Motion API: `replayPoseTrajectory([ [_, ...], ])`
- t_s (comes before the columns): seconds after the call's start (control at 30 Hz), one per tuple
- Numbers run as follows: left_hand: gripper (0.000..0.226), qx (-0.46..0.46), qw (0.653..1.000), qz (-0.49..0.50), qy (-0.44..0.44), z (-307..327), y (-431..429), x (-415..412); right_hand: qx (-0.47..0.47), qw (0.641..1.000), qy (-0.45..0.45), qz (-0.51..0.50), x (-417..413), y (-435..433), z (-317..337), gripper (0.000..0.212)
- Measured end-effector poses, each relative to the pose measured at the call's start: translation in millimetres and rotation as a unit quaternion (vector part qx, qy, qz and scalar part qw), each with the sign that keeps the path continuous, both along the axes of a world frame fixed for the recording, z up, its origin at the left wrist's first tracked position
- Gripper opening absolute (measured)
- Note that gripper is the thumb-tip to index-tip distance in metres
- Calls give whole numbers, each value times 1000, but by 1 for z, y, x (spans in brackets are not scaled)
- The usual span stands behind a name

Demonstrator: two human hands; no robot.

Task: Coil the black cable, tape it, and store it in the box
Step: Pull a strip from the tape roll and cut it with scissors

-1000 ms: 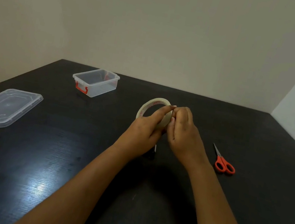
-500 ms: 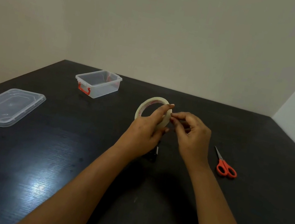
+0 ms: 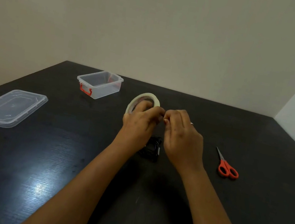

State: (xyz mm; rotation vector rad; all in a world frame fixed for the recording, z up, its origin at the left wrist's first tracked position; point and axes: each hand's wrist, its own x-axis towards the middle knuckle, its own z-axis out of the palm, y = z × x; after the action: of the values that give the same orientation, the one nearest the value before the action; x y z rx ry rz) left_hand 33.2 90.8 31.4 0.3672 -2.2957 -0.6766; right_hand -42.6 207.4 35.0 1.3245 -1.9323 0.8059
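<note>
My left hand [image 3: 140, 122] holds a pale roll of tape [image 3: 138, 98] upright above the dark table, fingers through its hole. My right hand [image 3: 182, 135] is just right of the roll, with thumb and fingertips pinched at the roll's edge, where the tape end seems to be. The coiled black cable [image 3: 153, 147] lies on the table below and between my hands, partly hidden by them. The clear box [image 3: 99, 84] with a red latch stands open at the far left.
The box's clear lid [image 3: 8, 108] lies flat near the table's left edge. Orange-handled scissors [image 3: 227, 167] lie to the right of my right hand. Walls close off the table's far side and right side.
My right hand pulled a little to the right off the roll, then came back with fingers pinched at its edge. The left hand kept hold of the roll.
</note>
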Motion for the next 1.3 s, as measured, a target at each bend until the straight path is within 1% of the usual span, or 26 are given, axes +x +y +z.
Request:
replayPoseTrajectory([
  [0.07, 20, -25, 1000, 13, -11, -1, -1, 2, -6, 1000, -3, -11, -1, 1, 0, 8],
  [0.2, 24, -71, 997, -7, 28, 1, 5, 4, -24, 999, 3, -27, -6, 5, 1, 8],
  [0.3, 24, -61, 996, -32, 63, 5, 6, 3, -48, 998, 24, -30, -4, 4, 4, 6],
  [0.37, 22, -48, 993, -55, 91, 7, 7, 1, -75, 997, 26, -26, 0, 4, 9, 10],
  [0.47, 24, -34, 990, -68, 115, 15, 10, -4, -124, 992, -5, 2, 2, 7, 21, 19],
  [0.53, 24, 18, 987, -82, 133, 24, 16, -9, -120, 990, -68, -18, -6, 17, 32, 23],
  [0.57, 24, 64, 983, -99, 140, 29, 20, -12, -92, 988, -108, -58, -14, 24, 36, 23],
  [0.6, 23, 116, 976, -117, 140, 35, 24, -16, -40, 980, -151, -120, -26, 34, 38, 24],
  [0.63, 23, 171, 968, -130, 130, 41, 28, -20, 33, 960, -201, -194, -38, 45, 39, 25],
  [0.7, 24, 295, 942, -137, 81, 49, 39, -27, 172, 884, -304, -310, -53, 71, 37, 28],
  [0.73, 25, 368, 919, -130, 49, 53, 45, -30, 216, 847, -343, -343, -57, 81, 33, 29],
  [0.77, 26, 438, 890, -122, 21, 56, 52, -32, 245, 819, -371, -363, -58, 90, 28, 29],
  [0.8, 27, 494, 861, -122, 5, 57, 58, -34, 268, 800, -390, -369, -58, 96, 22, 29],
  [0.83, 28, 534, 836, -128, 1, 56, 63, -36, 282, 790, -401, -367, -57, 99, 16, 29],
  [0.87, 28, 567, 812, -139, 1, 56, 69, -39, 285, 789, -404, -363, -54, 101, 11, 28],
  [0.93, 25, 625, 764, -163, 5, 54, 79, -42, 280, 797, -395, -361, -51, 101, 7, 25],
  [0.97, 23, 642, 747, -172, 6, 53, 84, -44, 281, 798, -389, -365, -50, 101, 8, 25],
  [1.0, 23, 648, 740, -179, 6, 51, 88, -45, 286, 796, -385, -370, -49, 101, 10, 26],
  [1.03, 23, 644, 743, -184, 5, 50, 92, -46, 294, 791, -383, -375, -48, 100, 11, 27],
  [1.07, 24, 628, 756, -185, 3, 48, 94, -47, 304, 787, -380, -380, -48, 100, 12, 27],
  [1.17, 28, 551, 813, -187, 0, 43, 98, -51, 345, 770, -372, -387, -48, 98, 18, 27],
  [1.23, 28, 504, 844, -183, 13, 38, 98, -53, 375, 759, -368, -383, -48, 99, 22, 26],
  [1.3, 28, 466, 867, -177, 25, 32, 97, -55, 398, 754, -362, -375, -48, 98, 25, 24],
])
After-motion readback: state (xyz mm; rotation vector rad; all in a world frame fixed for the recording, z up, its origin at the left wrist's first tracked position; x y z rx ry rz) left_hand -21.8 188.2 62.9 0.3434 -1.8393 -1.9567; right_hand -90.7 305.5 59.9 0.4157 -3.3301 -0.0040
